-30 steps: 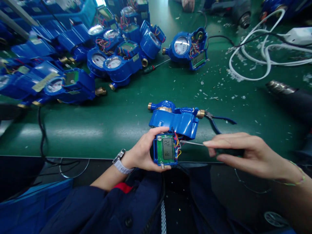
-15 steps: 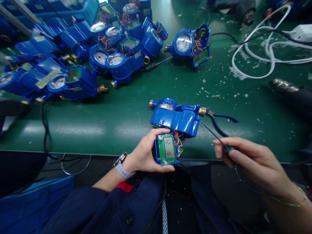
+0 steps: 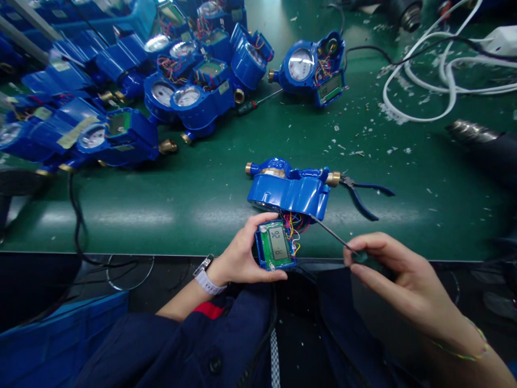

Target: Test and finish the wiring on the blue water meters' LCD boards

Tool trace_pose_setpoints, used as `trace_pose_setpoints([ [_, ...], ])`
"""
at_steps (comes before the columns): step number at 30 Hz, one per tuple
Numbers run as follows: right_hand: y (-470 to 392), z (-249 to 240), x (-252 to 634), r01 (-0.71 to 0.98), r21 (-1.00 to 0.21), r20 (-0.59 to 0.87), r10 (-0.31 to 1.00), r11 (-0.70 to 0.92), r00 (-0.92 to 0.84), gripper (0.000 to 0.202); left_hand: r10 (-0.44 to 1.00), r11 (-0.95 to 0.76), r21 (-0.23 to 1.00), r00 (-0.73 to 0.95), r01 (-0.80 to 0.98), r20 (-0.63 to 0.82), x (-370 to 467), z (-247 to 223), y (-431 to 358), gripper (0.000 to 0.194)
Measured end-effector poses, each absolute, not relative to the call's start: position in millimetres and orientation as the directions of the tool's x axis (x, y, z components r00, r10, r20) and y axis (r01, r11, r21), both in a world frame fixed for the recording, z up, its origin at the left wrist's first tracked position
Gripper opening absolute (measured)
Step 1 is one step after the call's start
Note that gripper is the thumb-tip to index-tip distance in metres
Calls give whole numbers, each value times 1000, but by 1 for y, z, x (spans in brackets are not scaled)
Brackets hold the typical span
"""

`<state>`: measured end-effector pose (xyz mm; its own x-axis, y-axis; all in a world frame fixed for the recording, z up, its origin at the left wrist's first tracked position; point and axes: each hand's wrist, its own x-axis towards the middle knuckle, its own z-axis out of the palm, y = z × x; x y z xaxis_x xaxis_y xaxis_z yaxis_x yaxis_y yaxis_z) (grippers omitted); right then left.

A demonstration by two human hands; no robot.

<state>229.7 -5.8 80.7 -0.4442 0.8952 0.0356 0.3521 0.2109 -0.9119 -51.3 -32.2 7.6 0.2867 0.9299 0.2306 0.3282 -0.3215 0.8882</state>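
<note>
A blue water meter (image 3: pixel 287 194) lies on its side near the bench's front edge, brass threaded ends left and right. Coloured wires (image 3: pixel 297 226) run from it to a display module (image 3: pixel 278 241), a green circuit board with a lit LCD in a blue frame. My left hand (image 3: pixel 246 250) is closed round this module, thumb below and fingers above. In my right hand (image 3: pixel 398 275) is a screwdriver (image 3: pixel 333 231), gripped by its dark green handle. Its thin shaft points up and left, the tip at the meter's lower edge by the wires.
Pliers (image 3: pixel 359 196) with blue handles lie right of the meter. Several more water meters (image 3: pixel 197 102) crowd the back left, and another wired meter (image 3: pixel 301 67) sits at the back. A second screwdriver (image 3: pixel 258 101), white cable (image 3: pixel 450 81) and a dark tool with a metal nozzle (image 3: pixel 472 132) lie around.
My right hand has moved left, bringing the screwdriver tip from beside the meter's right end to its lower edge by the wires. The digits on the LCD differ.
</note>
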Motion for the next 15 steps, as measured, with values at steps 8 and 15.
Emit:
trace_pose_setpoints([
  [8,-13,61,217,328,-944,-151,862,18,-483,20,920,-293,858,367,422,134,-49,1,-37,99],
  [15,-19,44,200,229,-967,-218,835,-114,-504,22,892,-270,848,449,456,43,-51,3,-35,94],
])
